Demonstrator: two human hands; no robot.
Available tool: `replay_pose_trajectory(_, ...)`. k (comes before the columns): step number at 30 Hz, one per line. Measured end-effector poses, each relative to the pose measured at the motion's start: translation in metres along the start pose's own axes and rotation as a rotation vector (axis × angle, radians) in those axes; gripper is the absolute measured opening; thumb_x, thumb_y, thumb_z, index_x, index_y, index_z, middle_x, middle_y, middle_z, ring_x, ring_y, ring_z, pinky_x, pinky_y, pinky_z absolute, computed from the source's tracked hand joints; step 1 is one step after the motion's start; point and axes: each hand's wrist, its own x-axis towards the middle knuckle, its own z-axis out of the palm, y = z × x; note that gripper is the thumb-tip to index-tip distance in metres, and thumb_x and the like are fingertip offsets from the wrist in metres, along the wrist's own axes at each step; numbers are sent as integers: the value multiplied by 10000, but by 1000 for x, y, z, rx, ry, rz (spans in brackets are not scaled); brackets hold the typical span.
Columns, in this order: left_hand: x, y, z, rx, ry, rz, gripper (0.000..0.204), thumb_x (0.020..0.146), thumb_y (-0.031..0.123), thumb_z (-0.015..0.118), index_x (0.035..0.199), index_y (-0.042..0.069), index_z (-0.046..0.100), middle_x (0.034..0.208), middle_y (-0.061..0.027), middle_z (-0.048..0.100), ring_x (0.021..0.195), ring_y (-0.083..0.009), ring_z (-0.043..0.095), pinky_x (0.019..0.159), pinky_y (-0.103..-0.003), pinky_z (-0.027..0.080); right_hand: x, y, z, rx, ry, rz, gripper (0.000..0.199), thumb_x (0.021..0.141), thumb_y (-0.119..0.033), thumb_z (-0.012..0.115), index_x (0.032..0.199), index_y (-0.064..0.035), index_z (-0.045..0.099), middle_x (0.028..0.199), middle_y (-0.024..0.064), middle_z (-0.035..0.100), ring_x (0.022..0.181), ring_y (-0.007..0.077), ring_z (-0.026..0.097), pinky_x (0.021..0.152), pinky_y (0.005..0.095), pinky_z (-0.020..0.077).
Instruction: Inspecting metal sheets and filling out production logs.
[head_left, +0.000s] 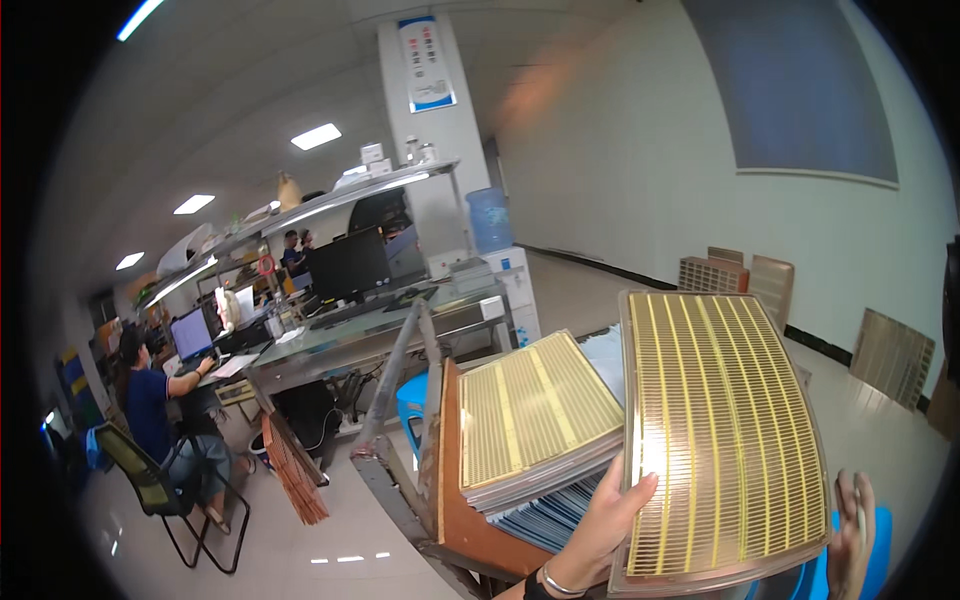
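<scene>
My left hand [603, 523] grips the left edge of a large gold-striped panel [725, 430], thumb over its face. The panel stands tilted up in front of me, at the lower right. My right hand [851, 540] holds the panel's lower right corner, fingers curled behind it. To the left of the panel lies a stack of similar gold-striped panels [535, 412] on top of blue sheets [553, 515], all resting on a brown board [452, 500].
A long workbench [380, 335] with monitors and an overhead shelf runs along the left. A person in a blue shirt [150, 400] sits at it on a chair. A water dispenser [497, 262] stands by a white pillar. More brown panels [890, 355] lean on the right wall.
</scene>
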Motion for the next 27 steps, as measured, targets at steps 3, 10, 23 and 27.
replay_pose_trajectory(3, -3, 10, -28, -21, 64, 47, 523, 910, 112, 499, 1364, 24, 254, 1188, -107, 496, 1028, -141, 536, 852, -270, 463, 37, 21, 22, 605, 55, 331, 391, 906, -249, 460, 1240, -47, 471, 1269, 202, 481, 1245, 236, 395, 997, 376, 360)
replay_pose_trajectory(10, 1, 18, -80, 140, 173, 20, 538, 905, 99, 507, 1364, 4, 243, 1185, -110, 499, 1042, -146, 526, 869, -270, 449, 92, 67, 88, 691, -157, 440, 471, 859, -113, 549, 1245, 90, 370, 1102, 224, 556, 940, 254, 616, 766, 355, 550)
replay_pose_trajectory(23, 15, 34, -145, 18, 481, 105, 477, 911, 149, 499, 1323, -20, 328, 1186, -128, 517, 1096, -175, 495, 928, -292, 397, 170, 65, 182, 577, -309, 357, 519, 852, -107, 564, 1301, 51, 358, 1176, 141, 537, 1039, 187, 550, 879, 291, 443)
replay_pose_trajectory(27, 5, 46, -166, -251, 575, 388, 415, 939, 191, 414, 1288, -27, 365, 1197, -160, 507, 1054, -239, 545, 915, -339, 436, 206, 71, 214, 647, -400, 430, 484, 852, -67, 550, 1291, 45, 382, 1163, 144, 545, 1026, 190, 558, 866, 286, 458)
